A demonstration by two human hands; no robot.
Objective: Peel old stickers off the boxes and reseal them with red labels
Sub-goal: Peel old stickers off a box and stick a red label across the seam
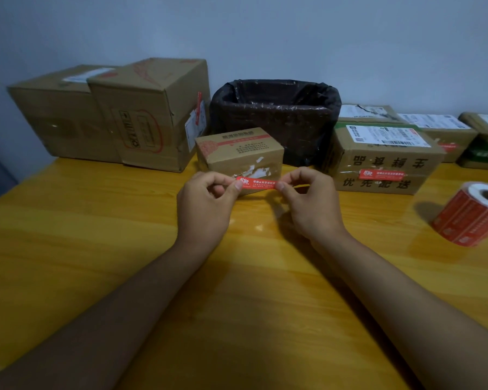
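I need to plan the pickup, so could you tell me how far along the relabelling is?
Done, it seems: the printed box on the right already wears a red label across its front. In hand: the left hand and right hand pinch a fresh red strip by its ends before the small box, whose old sticker is torn off, leaving white scraps. Left: sticking that strip on; the other boxes I cannot judge.

A red label [256,183] with white print spans twelve o'clock before a brown box [238,153] flecked white, on a yellow wood-grain table [96,249], a black-lined bin [276,114] behind.
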